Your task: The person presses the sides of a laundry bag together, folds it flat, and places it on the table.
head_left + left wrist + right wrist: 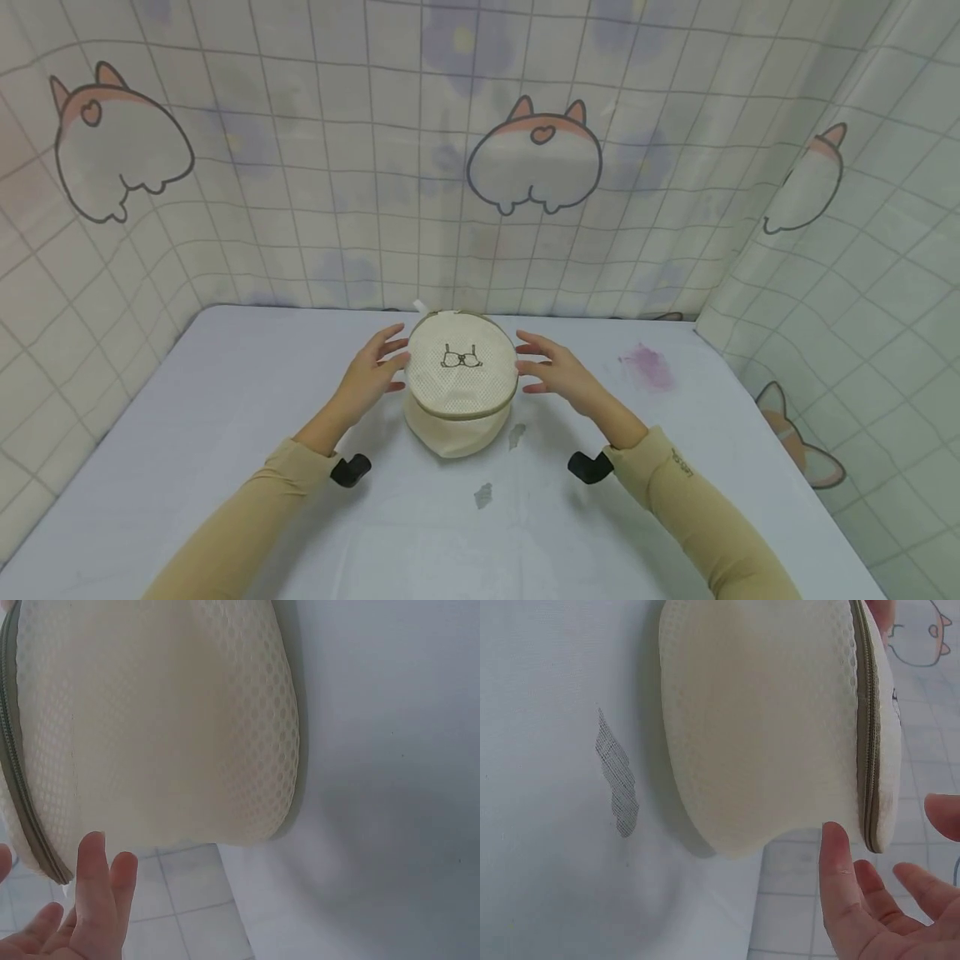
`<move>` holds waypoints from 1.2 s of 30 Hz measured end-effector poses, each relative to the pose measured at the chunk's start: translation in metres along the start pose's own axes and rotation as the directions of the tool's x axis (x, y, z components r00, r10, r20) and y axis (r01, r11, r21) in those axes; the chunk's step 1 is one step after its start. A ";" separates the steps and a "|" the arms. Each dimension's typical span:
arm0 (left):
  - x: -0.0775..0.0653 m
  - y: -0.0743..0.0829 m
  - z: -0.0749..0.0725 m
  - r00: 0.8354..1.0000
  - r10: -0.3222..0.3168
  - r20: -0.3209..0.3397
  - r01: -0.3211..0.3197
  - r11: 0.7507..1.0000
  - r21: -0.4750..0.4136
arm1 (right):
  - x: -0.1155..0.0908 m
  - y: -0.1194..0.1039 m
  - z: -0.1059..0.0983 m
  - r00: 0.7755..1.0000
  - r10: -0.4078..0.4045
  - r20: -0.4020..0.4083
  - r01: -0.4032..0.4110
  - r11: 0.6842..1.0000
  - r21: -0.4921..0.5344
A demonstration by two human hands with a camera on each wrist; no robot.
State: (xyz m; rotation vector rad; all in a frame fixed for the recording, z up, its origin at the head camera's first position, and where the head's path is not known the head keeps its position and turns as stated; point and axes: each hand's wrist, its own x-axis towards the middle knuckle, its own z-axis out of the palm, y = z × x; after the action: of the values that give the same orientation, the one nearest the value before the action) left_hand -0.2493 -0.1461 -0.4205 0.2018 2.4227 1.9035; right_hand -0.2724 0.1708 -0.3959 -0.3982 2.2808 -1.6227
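Observation:
A cream mesh bra wash bag (461, 375) with a zipped round lid and a small bra drawing stands on the white table (300, 517). My left hand (369, 367) is at its left side, fingers spread and loosely bent. On the other side, my right hand (553, 368) mirrors it with parted fingers. Both wrist views show the fingertips beside the bag near the zipper (22, 765); whether any touch the mesh is hard to tell. The zipper (868, 727) runs around the lid's edge and looks closed along the visible stretch. Neither hand grips the bag.
Grey patches (483, 496) mark the table in front of the bag, and a pink stain (651, 367) lies to the right. A checked curtain (337, 167) with cartoon animals hangs behind and along both sides. Black wrist cameras (590, 467) sit under the cuffs.

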 end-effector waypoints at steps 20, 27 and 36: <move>0.000 0.004 0.002 0.999 -0.053 -0.003 0.052 0.988 -0.148 | 0.008 0.001 0.004 0.998 0.055 0.008 -0.056 0.993 0.104; 0.000 0.007 0.003 0.998 -0.065 -0.002 0.064 0.985 -0.159 | 0.007 -0.002 0.005 0.998 0.059 0.010 -0.059 0.991 0.120; 0.000 0.011 0.003 0.997 -0.077 0.024 0.080 0.979 -0.186 | 0.008 -0.004 0.006 0.998 0.060 0.011 -0.061 0.986 0.152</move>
State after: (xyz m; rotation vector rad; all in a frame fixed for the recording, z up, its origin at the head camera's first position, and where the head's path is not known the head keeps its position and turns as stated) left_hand -0.2480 -0.1412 -0.4106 0.1107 2.1886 2.0687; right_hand -0.2772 0.1613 -0.3947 -0.2932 2.1246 -1.7477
